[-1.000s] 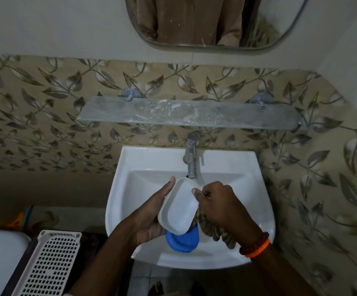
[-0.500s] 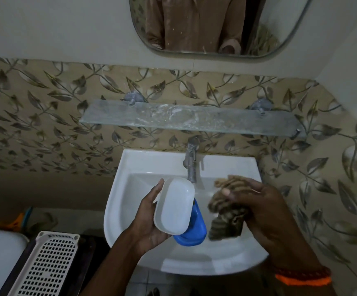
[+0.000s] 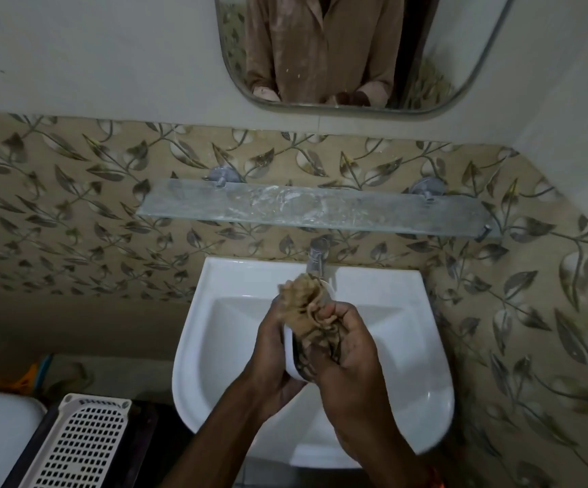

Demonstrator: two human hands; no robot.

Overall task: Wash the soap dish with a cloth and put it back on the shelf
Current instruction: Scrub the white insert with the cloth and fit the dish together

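Over sink [image 3: 215,332], we see dish [image 3: 289,361] held upright-ish, white edge alone showing (rest hidden by cloth and hands). Left hand [image 3: 268,357] wraps dish from left, fingers curled round it. Right hand [image 3: 349,346] grips bunched cloth [image 3: 305,304], fingers clenched, pressing it against dish. Tap [image 3: 317,258] just behind cloth. Shelf [image 3: 320,206] above, well apart. Basket [image 3: 81,449] lower left.
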